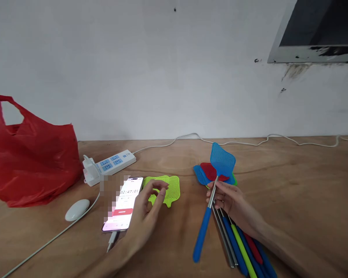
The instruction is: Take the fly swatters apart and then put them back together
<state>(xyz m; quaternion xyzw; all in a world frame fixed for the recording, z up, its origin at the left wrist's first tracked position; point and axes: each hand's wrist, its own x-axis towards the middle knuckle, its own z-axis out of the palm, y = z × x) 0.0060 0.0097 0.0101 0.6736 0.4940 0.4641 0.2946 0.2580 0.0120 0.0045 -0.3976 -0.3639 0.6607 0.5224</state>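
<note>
My right hand (229,197) holds a blue fly swatter (222,159) by its metal shaft, between thumb and fingers. The swatter's head points up and away, and its blue handle slants down toward me. Under that hand lies a bundle of swatter handles (243,247), some blue, green or red, along with bare metal rods. Beyond them, partly covered, are a red mesh head (208,170) and a blue mesh head (201,175). My left hand (146,216) hovers over lime-green mesh swatter heads (174,187), loosely curled, with nothing visible between thumb and fingertips.
A lit phone (127,204) showing a timer lies beside my left hand, its charging cable (112,239) attached. Farther left are a white mouse-shaped object (77,210), a power strip (113,164) and a red plastic bag (34,162). A white cord (188,135) runs along the wall.
</note>
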